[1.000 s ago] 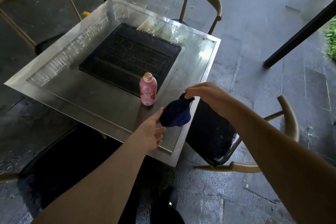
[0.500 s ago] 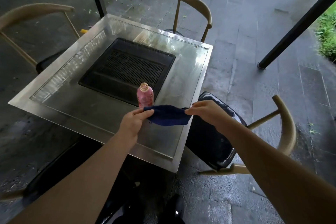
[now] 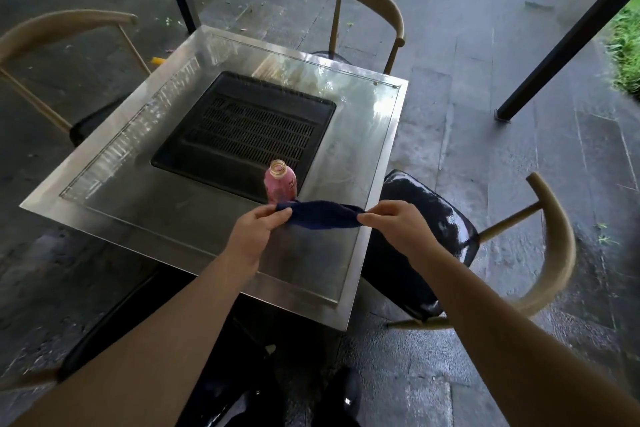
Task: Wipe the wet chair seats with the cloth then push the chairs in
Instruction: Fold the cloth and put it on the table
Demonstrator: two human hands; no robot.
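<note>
The dark blue cloth point(image 3: 320, 217) hangs stretched at the frame's centre above the bench point(image 3: 367, 146), the left hand point(image 3: 258, 230) and right hand point(image 3: 394, 224) each with a pinching grip closed on one end. Just behind it stands an uncapped pink bottle point(image 3: 280, 184), contents unclear. At right, a wet black-seated chair point(image 3: 440, 215) sits partly pulled out.

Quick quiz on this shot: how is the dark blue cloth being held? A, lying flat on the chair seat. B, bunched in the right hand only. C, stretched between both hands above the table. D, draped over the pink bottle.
C: the left hand and right hand each pinch one end of the cloth, stretched above the table.
</note>
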